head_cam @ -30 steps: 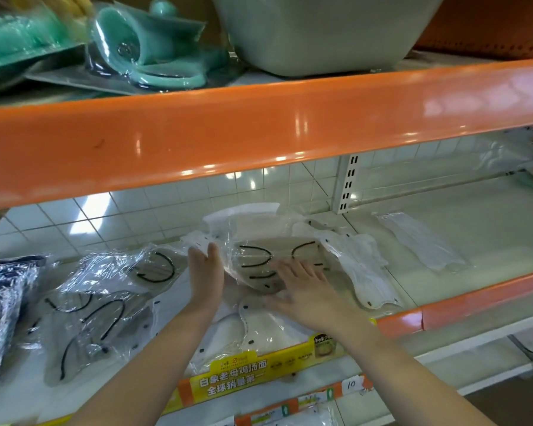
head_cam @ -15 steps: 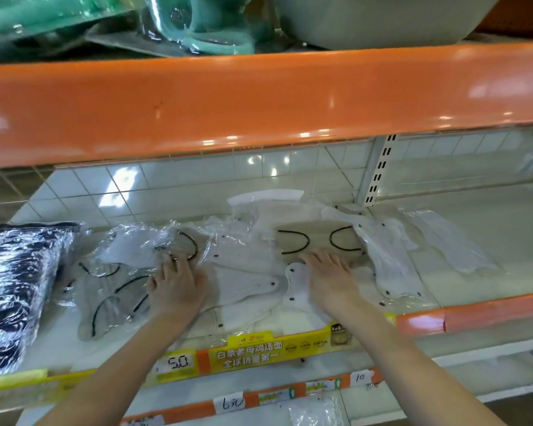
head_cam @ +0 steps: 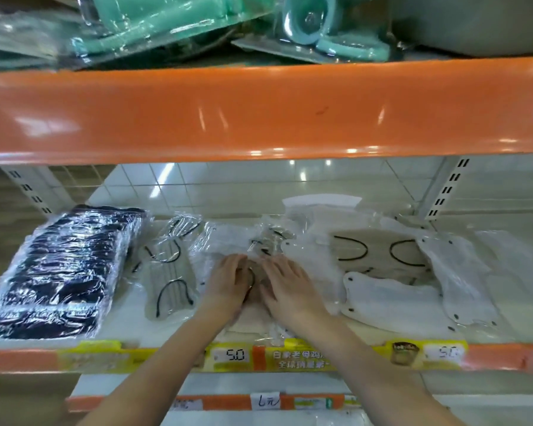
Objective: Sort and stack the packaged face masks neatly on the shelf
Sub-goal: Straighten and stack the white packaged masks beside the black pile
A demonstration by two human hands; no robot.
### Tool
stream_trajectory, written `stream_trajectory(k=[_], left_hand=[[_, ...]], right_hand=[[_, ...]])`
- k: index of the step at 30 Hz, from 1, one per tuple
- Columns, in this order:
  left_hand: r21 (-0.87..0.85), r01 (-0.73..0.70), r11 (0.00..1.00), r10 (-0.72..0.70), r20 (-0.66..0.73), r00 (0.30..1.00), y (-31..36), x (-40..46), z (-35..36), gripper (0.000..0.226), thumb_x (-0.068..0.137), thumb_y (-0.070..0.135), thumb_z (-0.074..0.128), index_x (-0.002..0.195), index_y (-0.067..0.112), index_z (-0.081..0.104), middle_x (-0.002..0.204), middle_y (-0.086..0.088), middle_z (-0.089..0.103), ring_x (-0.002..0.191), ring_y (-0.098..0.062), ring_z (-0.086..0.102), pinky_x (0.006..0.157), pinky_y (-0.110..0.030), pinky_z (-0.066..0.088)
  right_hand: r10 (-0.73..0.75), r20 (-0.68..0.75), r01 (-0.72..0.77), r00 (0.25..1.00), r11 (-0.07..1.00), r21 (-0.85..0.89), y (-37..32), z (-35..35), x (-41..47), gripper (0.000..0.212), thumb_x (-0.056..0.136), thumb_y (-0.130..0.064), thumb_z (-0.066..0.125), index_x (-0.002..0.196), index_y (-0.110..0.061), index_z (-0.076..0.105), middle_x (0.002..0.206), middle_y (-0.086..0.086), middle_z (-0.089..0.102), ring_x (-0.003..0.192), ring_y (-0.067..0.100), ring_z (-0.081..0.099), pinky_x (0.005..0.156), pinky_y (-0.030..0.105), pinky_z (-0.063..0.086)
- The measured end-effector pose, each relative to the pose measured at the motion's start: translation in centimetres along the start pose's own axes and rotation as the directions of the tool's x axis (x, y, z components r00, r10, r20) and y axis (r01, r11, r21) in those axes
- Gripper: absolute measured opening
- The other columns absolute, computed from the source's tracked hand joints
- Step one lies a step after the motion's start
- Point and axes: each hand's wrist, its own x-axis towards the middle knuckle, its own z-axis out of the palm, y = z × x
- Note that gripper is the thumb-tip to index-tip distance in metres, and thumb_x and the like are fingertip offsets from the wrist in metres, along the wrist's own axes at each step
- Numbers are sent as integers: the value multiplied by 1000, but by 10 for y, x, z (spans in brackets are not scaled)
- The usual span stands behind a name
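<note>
Several packaged face masks in clear plastic lie scattered on the white shelf (head_cam: 523, 305). My left hand (head_cam: 228, 282) and my right hand (head_cam: 285, 287) lie side by side, palms down, on a beige mask packet (head_cam: 243, 325) at the shelf's middle. Their fingers look fairly straight. Another beige packet with black ear loops (head_cam: 169, 284) lies to the left. To the right are a beige packet (head_cam: 379, 250) and white mask packets (head_cam: 391, 299). A wrapped stack of dark masks (head_cam: 59, 272) sits at the far left.
A thick orange beam (head_cam: 259, 115) of the upper shelf hangs close above. Teal plastic goods (head_cam: 320, 29) sit on that upper shelf. Yellow and orange price strips (head_cam: 299, 356) run along the front edge. A slotted upright (head_cam: 443, 192) stands at the back right.
My right hand has moved left from the right-hand packets to join my left hand on the middle packet. The view has shifted left and the dark stack shows fully.
</note>
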Motion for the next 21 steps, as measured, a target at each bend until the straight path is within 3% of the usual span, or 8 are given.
stream_trajectory(k=[3, 5, 8, 10, 13, 16, 19, 21], left_hand=[[244, 116, 963, -98, -86, 991, -41, 6, -21, 37, 95, 21, 36, 129, 16, 49, 137, -7, 46, 131, -26, 32, 106, -37, 29], [345, 219, 913, -188, -122, 975, -65, 6, -36, 35, 95, 23, 37, 129, 15, 43, 140, -10, 41, 133, -31, 27, 109, -44, 27], [424, 257, 868, -248, -78, 966, -80, 5, -45, 34, 97, 28, 35, 124, 10, 44, 141, -18, 39, 130, -36, 31, 106, -47, 29], [520, 207, 829, -216, -44, 975, -78, 2, -46, 40, 98, 34, 29, 128, 12, 43, 142, -17, 38, 131, -35, 33, 106, -45, 31], [655, 44, 754, -67, 9, 998, -76, -4, -48, 38, 98, 35, 34, 131, 17, 41, 137, -12, 43, 126, -33, 40, 101, -39, 35], [658, -9, 753, -32, 50, 998, -74, -5, -62, 33, 95, 30, 40, 126, 21, 47, 127, -8, 49, 116, -31, 45, 93, -35, 40], [646, -81, 759, 68, 44, 997, -75, -6, -78, 26, 84, 39, 61, 105, 24, 64, 107, -3, 57, 100, -27, 54, 81, -31, 45], [557, -76, 827, 55, 54, 997, -87, -5, -84, 28, 94, 37, 46, 116, 25, 59, 116, -2, 52, 108, -26, 47, 89, -30, 38]], right_hand=[[-57, 38, 59, 998, 998, -39, -13, 11, 2, 65, 87, -47, 21, 139, -16, 45, 142, 4, 42, 133, 26, 34, 111, 47, 23], [-54, 43, 56, 998, 997, -44, -22, 16, 5, 57, 91, -43, 25, 138, -17, 46, 141, 2, 41, 134, 24, 33, 112, 51, 21], [-21, 75, 25, 997, 998, -49, -37, 22, 15, 64, 90, -46, 15, 141, -17, 40, 147, 0, 34, 138, 23, 26, 115, 45, 10], [-23, 65, 28, 998, 997, -67, -52, 24, 26, 59, 93, -40, 20, 141, -12, 40, 146, 4, 37, 136, 27, 30, 113, 44, 16], [-35, 133, 49, 991, 993, -104, -75, 31, 49, 51, 100, -28, 34, 148, -16, 25, 153, 4, 24, 142, 25, 19, 116, 42, 9], [-17, 173, 37, 985, 992, -117, -90, 42, 71, 55, 97, -22, 42, 148, -17, 23, 153, 4, 22, 141, 25, 19, 117, 43, 9], [41, 198, -2, 979, 981, -194, -92, 53, 80, 58, 95, -25, 45, 148, -15, 22, 154, 4, 20, 142, 24, 16, 117, 43, 6], [83, 180, -40, 980, 972, -233, -91, 57, 81, 55, 99, -33, 37, 149, -16, 21, 156, 3, 19, 144, 22, 14, 117, 44, 4]])
